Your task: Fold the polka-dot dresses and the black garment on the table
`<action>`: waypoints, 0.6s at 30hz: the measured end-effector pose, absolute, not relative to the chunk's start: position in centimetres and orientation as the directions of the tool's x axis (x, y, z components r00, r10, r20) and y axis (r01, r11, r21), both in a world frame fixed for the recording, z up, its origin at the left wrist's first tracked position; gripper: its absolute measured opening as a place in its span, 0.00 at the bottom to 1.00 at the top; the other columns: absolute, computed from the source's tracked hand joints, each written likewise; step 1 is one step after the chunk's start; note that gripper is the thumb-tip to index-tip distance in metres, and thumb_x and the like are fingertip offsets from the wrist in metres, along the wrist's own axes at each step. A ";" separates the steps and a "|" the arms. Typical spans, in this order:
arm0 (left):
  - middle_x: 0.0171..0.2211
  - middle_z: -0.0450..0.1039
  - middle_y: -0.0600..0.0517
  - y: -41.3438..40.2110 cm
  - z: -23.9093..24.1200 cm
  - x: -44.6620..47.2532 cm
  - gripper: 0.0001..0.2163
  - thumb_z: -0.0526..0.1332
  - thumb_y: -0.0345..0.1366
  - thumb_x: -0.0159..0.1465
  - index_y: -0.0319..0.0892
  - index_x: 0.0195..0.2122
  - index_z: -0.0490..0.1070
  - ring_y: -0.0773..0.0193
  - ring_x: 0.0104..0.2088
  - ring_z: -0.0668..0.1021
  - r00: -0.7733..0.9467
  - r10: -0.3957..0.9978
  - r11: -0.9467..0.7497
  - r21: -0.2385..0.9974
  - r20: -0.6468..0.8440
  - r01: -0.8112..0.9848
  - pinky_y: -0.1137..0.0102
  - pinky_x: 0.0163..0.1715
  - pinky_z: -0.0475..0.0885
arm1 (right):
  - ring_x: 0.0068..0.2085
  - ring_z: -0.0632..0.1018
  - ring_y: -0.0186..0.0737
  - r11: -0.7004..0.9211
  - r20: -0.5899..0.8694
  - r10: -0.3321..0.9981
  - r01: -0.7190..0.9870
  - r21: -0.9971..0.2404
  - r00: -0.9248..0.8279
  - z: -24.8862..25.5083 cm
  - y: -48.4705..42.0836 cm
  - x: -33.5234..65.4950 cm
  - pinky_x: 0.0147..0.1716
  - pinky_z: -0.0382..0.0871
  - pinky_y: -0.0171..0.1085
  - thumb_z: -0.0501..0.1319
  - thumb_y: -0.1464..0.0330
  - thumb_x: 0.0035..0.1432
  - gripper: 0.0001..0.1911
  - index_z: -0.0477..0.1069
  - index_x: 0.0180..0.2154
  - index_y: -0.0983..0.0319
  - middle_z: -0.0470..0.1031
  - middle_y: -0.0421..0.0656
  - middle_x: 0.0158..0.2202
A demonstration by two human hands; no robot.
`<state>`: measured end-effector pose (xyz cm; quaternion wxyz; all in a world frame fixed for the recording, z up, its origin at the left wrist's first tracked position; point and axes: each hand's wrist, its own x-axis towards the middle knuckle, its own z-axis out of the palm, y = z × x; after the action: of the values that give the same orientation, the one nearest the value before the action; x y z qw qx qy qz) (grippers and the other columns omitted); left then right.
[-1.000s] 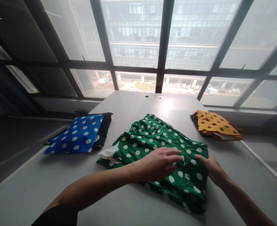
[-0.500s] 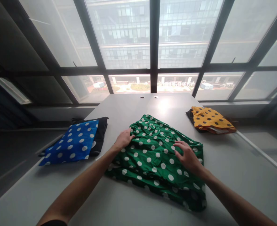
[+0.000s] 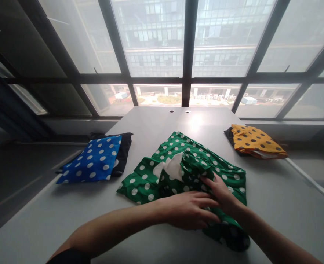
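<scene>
A green garment (image 3: 145, 176) with white dots lies spread on the white table in front of me, partly turned over on itself. A bunched fold of it stands up near the middle, and a patch of white inner fabric (image 3: 174, 168) shows there. My right hand (image 3: 222, 192) closes its fingers on the right side of that bunched fold. Just below and to its left, my left hand (image 3: 192, 209) reaches across the near side of the garment, palm down with fingers apart. Its thumb is hidden, and its fingertips come close to my right wrist.
To the left, a folded blue dotted cloth (image 3: 93, 157) rests on a black one (image 3: 125, 152) at the table edge. A folded yellow dotted cloth (image 3: 257, 141) lies at the right edge over something dark. The white table (image 3: 150, 123) reaches to the windows.
My left hand has moved from the garment's left edge across to the lower middle, beside my right hand. The cloth's middle is now bunched and folded, showing white inside. My right hand has closed on it.
</scene>
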<state>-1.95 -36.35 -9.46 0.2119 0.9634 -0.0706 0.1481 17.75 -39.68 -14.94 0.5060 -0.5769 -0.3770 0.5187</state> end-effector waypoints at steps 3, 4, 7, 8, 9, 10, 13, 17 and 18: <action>0.60 0.77 0.49 -35.7 -8.6 -2.3 0.13 0.59 0.30 0.73 0.47 0.55 0.77 0.59 0.59 0.79 0.901 0.008 -0.870 0.447 0.434 -0.208 0.65 0.64 0.71 | 0.45 0.81 0.53 -0.215 -0.216 0.937 -0.034 -0.976 0.276 -15.1 -40.1 20.7 0.47 0.76 0.44 0.70 0.55 0.51 0.22 0.77 0.43 0.62 0.83 0.49 0.43; 0.58 0.79 0.48 -34.8 -8.8 -2.7 0.14 0.56 0.29 0.74 0.47 0.56 0.76 0.60 0.58 0.80 0.868 0.147 -0.871 0.478 0.474 -0.114 0.65 0.62 0.73 | 0.44 0.81 0.53 -0.228 -0.217 0.928 0.002 -0.974 0.304 -15.4 -40.3 22.0 0.46 0.76 0.44 0.70 0.54 0.49 0.22 0.77 0.41 0.62 0.83 0.49 0.42; 0.63 0.74 0.40 -31.8 -11.0 -4.5 0.22 0.58 0.33 0.74 0.46 0.68 0.67 0.49 0.65 0.74 0.729 0.598 -0.757 0.533 0.333 0.377 0.51 0.65 0.69 | 0.42 0.79 0.52 -0.271 -0.202 0.907 0.144 -0.952 0.369 -17.0 -41.5 25.9 0.42 0.75 0.44 0.68 0.47 0.49 0.25 0.77 0.36 0.62 0.82 0.49 0.40; 0.68 0.67 0.37 -31.0 -12.2 -5.2 0.29 0.62 0.39 0.72 0.46 0.73 0.61 0.42 0.70 0.67 0.697 0.691 -0.681 0.500 0.194 0.536 0.42 0.66 0.65 | 0.40 0.78 0.50 -0.277 -0.194 0.910 0.189 -0.942 0.365 -17.7 -42.0 27.0 0.40 0.75 0.43 0.67 0.45 0.49 0.26 0.76 0.34 0.62 0.82 0.49 0.38; 0.73 0.58 0.34 -30.5 -13.5 -6.0 0.38 0.67 0.46 0.69 0.47 0.76 0.54 0.34 0.73 0.59 0.679 0.734 -0.622 0.437 0.037 0.649 0.34 0.66 0.59 | 0.37 0.77 0.49 -0.277 -0.189 0.919 0.226 -0.934 0.345 -18.3 -42.5 27.9 0.37 0.74 0.43 0.65 0.43 0.50 0.27 0.75 0.31 0.62 0.81 0.48 0.35; 0.76 0.48 0.33 -30.2 -14.8 -6.7 0.45 0.69 0.52 0.66 0.48 0.78 0.48 0.27 0.75 0.51 0.666 0.740 -0.594 0.372 -0.096 0.713 0.27 0.65 0.54 | 0.34 0.75 0.46 -0.275 -0.189 0.931 0.257 -0.927 0.312 -18.9 -43.0 28.6 0.34 0.72 0.41 0.64 0.42 0.50 0.27 0.73 0.28 0.61 0.79 0.47 0.32; 0.79 0.32 0.39 -29.3 -18.1 -8.5 0.44 0.60 0.64 0.68 0.55 0.79 0.43 0.25 0.75 0.38 0.693 0.696 -0.643 0.268 -0.186 0.718 0.22 0.63 0.42 | 0.29 0.70 0.41 -0.276 -0.209 0.950 0.317 -0.907 0.230 -20.0 -44.0 29.6 0.29 0.67 0.39 0.64 0.42 0.51 0.28 0.68 0.23 0.60 0.75 0.44 0.26; 0.79 0.35 0.47 -24.2 -18.7 -9.2 0.34 0.54 0.62 0.72 0.61 0.77 0.50 0.35 0.77 0.43 0.822 0.560 -0.798 0.200 -0.102 0.568 0.30 0.68 0.39 | 0.29 0.68 0.40 -0.253 -0.203 0.963 0.331 -0.909 0.179 -19.5 -42.5 29.4 0.28 0.66 0.38 0.65 0.44 0.50 0.27 0.67 0.22 0.60 0.73 0.43 0.25; 0.79 0.38 0.47 -21.8 -18.1 -9.1 0.33 0.54 0.60 0.73 0.60 0.76 0.53 0.37 0.77 0.45 0.849 0.515 -0.829 0.185 -0.116 0.528 0.33 0.69 0.39 | 0.29 0.68 0.40 -0.233 -0.179 0.966 0.329 -0.915 0.184 -19.1 -41.4 29.3 0.29 0.66 0.38 0.64 0.43 0.50 0.27 0.68 0.22 0.60 0.73 0.43 0.25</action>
<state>-9.15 -21.82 -18.07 0.1054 0.9558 0.2726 -0.0308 29.25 -41.44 -19.13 0.3843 -0.6667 -0.4857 0.4146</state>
